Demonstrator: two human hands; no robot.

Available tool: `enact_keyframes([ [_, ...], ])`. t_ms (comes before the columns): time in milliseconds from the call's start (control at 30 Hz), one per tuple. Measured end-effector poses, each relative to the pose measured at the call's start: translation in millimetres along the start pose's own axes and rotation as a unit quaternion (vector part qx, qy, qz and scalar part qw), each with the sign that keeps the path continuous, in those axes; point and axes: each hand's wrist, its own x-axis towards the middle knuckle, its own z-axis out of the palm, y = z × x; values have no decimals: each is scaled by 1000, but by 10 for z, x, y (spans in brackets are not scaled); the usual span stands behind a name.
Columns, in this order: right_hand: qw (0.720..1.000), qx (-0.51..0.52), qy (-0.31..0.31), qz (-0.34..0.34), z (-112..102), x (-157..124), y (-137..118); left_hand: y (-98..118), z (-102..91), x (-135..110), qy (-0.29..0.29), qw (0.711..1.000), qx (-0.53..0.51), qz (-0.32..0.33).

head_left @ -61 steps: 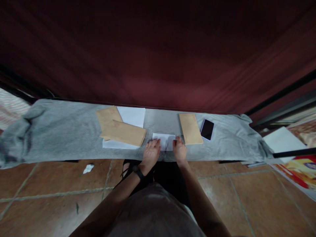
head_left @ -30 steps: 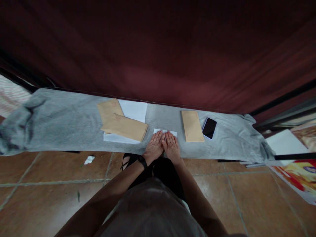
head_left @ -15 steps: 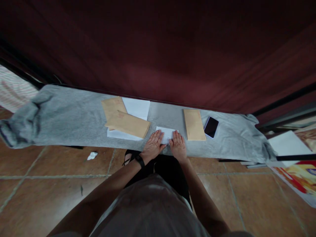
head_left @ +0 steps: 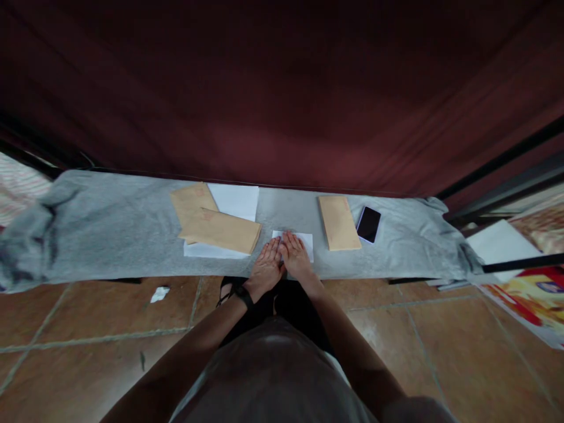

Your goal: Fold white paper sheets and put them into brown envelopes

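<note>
A small white folded sheet of paper (head_left: 305, 241) lies flat on the grey cloth, close to its front edge. My left hand (head_left: 267, 267) rests on the left part of the sheet, fingers stretched out. Beside it, touching it, my right hand (head_left: 296, 257) presses flat on the paper with its fingers extended. Both palms face down and hide much of the sheet. To the left lie brown envelopes (head_left: 220, 228) overlapping white paper sheets (head_left: 238, 200). On the right is a stack of brown envelopes (head_left: 340, 223).
A phone (head_left: 369, 224) lies dark-screened right of the envelope stack. Grey cloth (head_left: 118, 229) covers the narrow bench, rumpled at both ends. A dark red panel (head_left: 282, 117) rises behind it. A scrap of white paper (head_left: 159, 294) is on the tiled floor.
My right hand has slid left across the folded paper and now lies against my left hand. The left hand stays on the sheet's left side. The camera view has shifted slightly.
</note>
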Motion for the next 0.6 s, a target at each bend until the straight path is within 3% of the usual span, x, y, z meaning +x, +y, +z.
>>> enact_keyframes([
  [167, 1000, -5, 0, 0, 79, 4, -27, -1, 2, -10, 5, 1000, 2, 2],
  [600, 997, -51, 57, 28, -28, -285, 393, -23, -49, -207, 14, 1000, 12, -11],
])
